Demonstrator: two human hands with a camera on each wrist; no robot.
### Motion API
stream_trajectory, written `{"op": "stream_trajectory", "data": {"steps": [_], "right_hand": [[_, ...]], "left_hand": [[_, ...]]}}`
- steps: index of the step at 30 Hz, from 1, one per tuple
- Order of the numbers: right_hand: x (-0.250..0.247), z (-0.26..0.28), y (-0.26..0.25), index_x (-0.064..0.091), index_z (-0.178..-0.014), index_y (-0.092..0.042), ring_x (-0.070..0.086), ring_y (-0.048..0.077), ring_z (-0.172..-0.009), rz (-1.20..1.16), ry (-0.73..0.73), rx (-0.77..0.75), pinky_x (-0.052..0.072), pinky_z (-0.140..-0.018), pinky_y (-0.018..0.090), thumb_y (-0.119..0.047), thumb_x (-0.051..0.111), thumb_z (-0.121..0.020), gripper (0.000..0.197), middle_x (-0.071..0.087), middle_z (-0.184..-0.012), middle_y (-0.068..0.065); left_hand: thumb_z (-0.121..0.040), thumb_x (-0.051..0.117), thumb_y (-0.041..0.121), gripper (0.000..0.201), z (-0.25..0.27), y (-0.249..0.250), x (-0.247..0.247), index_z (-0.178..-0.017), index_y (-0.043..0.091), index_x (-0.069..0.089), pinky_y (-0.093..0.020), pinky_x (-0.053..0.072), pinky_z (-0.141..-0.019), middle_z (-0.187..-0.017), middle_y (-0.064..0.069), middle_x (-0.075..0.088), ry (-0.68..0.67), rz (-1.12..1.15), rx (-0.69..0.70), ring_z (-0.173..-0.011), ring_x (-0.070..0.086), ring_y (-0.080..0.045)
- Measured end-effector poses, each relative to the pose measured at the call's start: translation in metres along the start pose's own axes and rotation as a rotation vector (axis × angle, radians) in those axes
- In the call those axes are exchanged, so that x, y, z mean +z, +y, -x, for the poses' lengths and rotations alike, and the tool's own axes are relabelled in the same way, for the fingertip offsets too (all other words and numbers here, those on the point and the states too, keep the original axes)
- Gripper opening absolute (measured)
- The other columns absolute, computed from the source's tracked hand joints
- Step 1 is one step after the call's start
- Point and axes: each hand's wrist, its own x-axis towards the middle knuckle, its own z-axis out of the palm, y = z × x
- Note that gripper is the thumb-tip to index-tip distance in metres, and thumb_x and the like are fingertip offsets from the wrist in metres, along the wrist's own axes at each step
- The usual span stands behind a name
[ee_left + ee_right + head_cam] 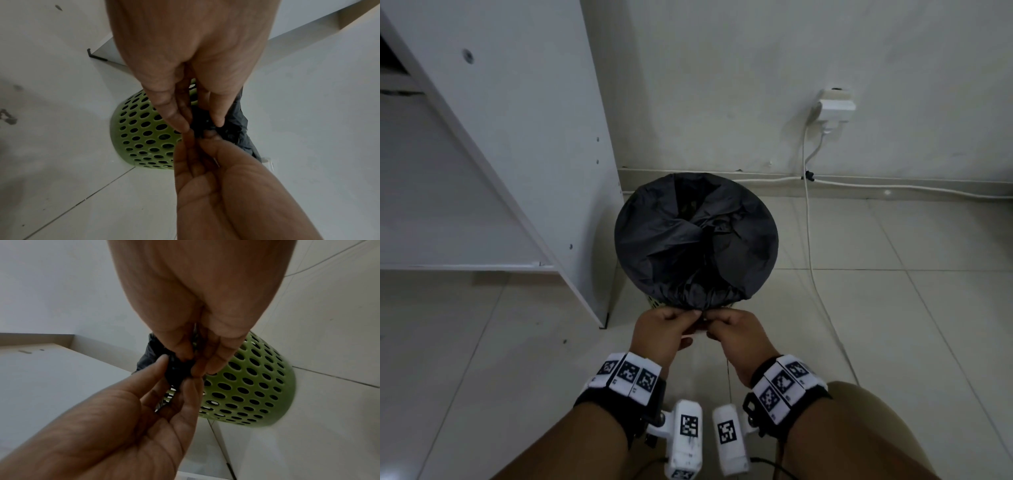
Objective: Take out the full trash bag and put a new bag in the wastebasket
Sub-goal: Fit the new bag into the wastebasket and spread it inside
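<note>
A black trash bag [698, 240] lines the green perforated wastebasket [139, 134] and is folded down over its rim. The basket stands on the tiled floor by the wall. Both hands meet at the near rim, where the bag's edge is gathered into a bunch [176, 369]. My left hand [688, 315] pinches that bunch between thumb and fingers, as the left wrist view shows [200, 125]. My right hand [712, 318] pinches the same bunch from the other side [192, 364]. The bag hides what is inside the basket.
A white shelf unit [517, 154] stands just left of the basket, its corner near my left hand. A wall socket [834, 108] feeds a white cable [811, 257] that runs down across the floor right of the basket. My knee [876, 428] is at lower right.
</note>
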Motion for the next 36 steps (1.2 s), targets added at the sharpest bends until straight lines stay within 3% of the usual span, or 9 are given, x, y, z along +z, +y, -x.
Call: {"op": "stream_trajectory", "data": {"steps": [3,6,9,12,14,17,20,26,36], "right_hand": [[-0.008,0.009,-0.01,0.075,-0.107,-0.018,0.067,0.016,-0.097,0.17,-0.142,-0.057,0.05,-0.092,0.032,0.004,0.05,-0.082,0.042,0.074,-0.099,-0.004],[-0.016,0.014,-0.02,0.068,-0.12,-0.013,0.062,0.032,-0.099,0.351,-0.238,-0.165,0.048,-0.087,0.037,0.007,0.05,-0.086,0.044,0.065,-0.105,0.016],[-0.025,0.016,-0.028,0.067,-0.123,-0.012,0.061,0.028,-0.094,0.51,-0.294,-0.282,0.047,-0.085,0.034,0.002,0.056,-0.087,0.04,0.062,-0.11,0.014],[-0.039,0.018,-0.037,0.076,-0.096,-0.021,0.058,0.004,-0.073,0.594,-0.025,-0.457,0.048,-0.07,0.025,-0.02,0.069,-0.083,0.014,0.065,-0.089,-0.005],[-0.049,0.016,-0.045,0.07,-0.096,-0.024,0.049,-0.003,-0.071,0.683,0.184,-0.599,0.041,-0.069,0.014,-0.038,0.074,-0.075,0.025,0.056,-0.087,-0.014],[-0.057,0.004,-0.048,0.056,-0.129,-0.031,0.047,0.018,-0.118,1.04,0.195,-0.614,0.041,-0.097,0.035,-0.057,0.072,-0.067,0.069,0.049,-0.13,0.002],[-0.048,-0.009,-0.043,0.064,-0.117,-0.033,0.037,0.035,-0.139,1.254,0.082,-0.637,0.025,-0.111,0.056,-0.057,0.068,-0.073,0.051,0.051,-0.138,0.007],[-0.011,-0.02,-0.033,0.062,-0.099,-0.026,0.059,0.02,-0.104,1.106,-0.05,-0.644,0.008,-0.114,0.047,-0.051,0.036,-0.086,0.038,0.065,-0.091,-0.006],[0.012,-0.02,-0.029,0.059,-0.096,-0.025,0.057,0.019,-0.092,1.005,0.022,-0.635,0.018,-0.103,0.036,-0.042,0.054,-0.091,0.018,0.063,-0.09,-0.007]], "left_hand": [[-0.084,0.077,0.012,0.014,-0.005,0.0,0.001,-0.077,0.001,0.072,-0.03,0.053,-0.064,-0.073,-0.016,0.072,0.041,0.024,-0.027,-0.069,0.067,-0.022],[-0.084,0.075,0.005,0.015,-0.008,0.0,0.004,-0.086,-0.009,0.07,-0.029,0.058,-0.07,-0.082,-0.025,0.071,0.044,0.147,-0.055,-0.076,0.07,-0.027],[-0.086,0.071,-0.001,0.016,-0.008,-0.002,0.006,-0.093,-0.015,0.067,-0.027,0.059,-0.073,-0.085,-0.024,0.07,0.044,0.183,-0.026,-0.083,0.071,-0.028],[-0.083,0.072,-0.004,0.009,-0.008,-0.001,0.004,-0.076,-0.005,0.066,-0.03,0.056,-0.073,-0.072,-0.017,0.065,0.087,0.139,0.015,-0.076,0.066,-0.024],[-0.079,0.076,0.0,0.022,-0.008,-0.003,0.0,-0.062,0.006,0.064,-0.032,0.055,-0.071,-0.063,-0.009,0.065,0.132,0.067,0.056,-0.068,0.063,-0.018],[-0.075,0.078,0.004,0.016,-0.004,-0.004,-0.005,-0.065,0.007,0.067,-0.03,0.051,-0.069,-0.065,-0.006,0.065,0.216,0.001,0.128,-0.066,0.058,-0.014],[-0.078,0.078,0.002,0.012,-0.001,-0.005,-0.011,-0.071,0.004,0.068,-0.026,0.046,-0.061,-0.065,-0.004,0.063,0.349,-0.06,0.209,-0.061,0.052,-0.011],[-0.081,0.077,0.011,0.017,-0.006,-0.008,-0.031,-0.068,0.012,0.066,-0.029,0.043,-0.062,-0.068,-0.003,0.065,0.546,-0.326,0.375,-0.067,0.057,-0.022],[-0.077,0.075,-0.006,0.012,-0.024,-0.008,-0.04,-0.071,-0.001,0.066,-0.02,0.024,-0.063,-0.077,-0.019,0.055,0.627,-0.636,0.612,-0.071,0.042,-0.018]]}}
